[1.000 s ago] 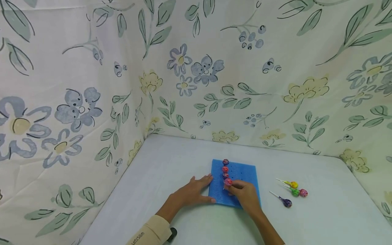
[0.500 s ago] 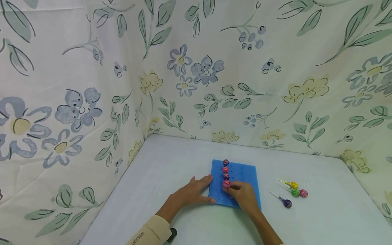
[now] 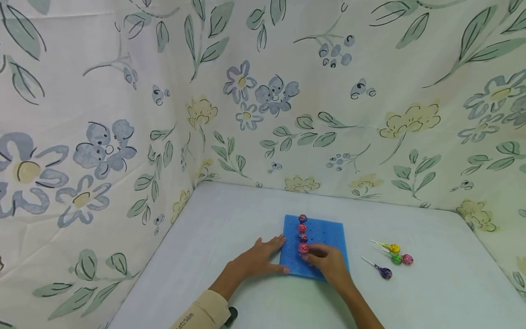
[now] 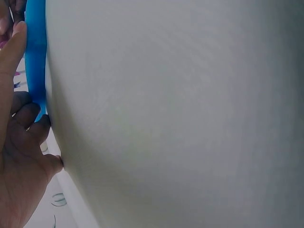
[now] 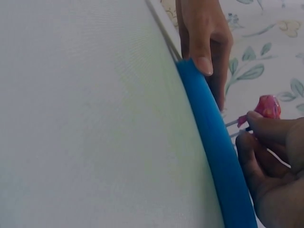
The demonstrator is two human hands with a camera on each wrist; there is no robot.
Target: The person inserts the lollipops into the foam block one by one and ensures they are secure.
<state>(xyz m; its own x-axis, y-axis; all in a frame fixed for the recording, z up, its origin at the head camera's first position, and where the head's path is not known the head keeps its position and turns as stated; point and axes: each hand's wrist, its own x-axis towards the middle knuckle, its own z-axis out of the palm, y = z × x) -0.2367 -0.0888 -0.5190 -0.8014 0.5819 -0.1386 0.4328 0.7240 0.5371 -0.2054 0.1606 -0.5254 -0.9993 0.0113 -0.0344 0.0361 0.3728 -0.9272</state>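
Note:
My right hand [image 3: 330,262] pinches a pink-wrapped lollipop [image 3: 303,248] just below its candy head. In the right wrist view its white stick [image 5: 231,123] runs down to the blue foam board [image 5: 209,137]. Three lollipops, with a red one [image 3: 302,227] in the middle, stand in a row directly behind it on the board. My left hand [image 3: 259,258] lies at the board's left side, fingers and thumb extended, fingertips and thumb tip touching its edge. The left wrist view has the left hand [image 4: 23,156] beside the foam's side.
Several loose lollipops lie on the white table to the right: a yellow one [image 3: 395,248], a green one [image 3: 396,258], a pink one [image 3: 407,259] and a dark purple one [image 3: 385,273]. Small holes dot the foam right of the row. Floral cloth [image 3: 328,151] hangs behind.
The right hand has brought the pink lollipop slightly left and nearer, into line with the row; its head now sits upright. The left hand has stayed put.

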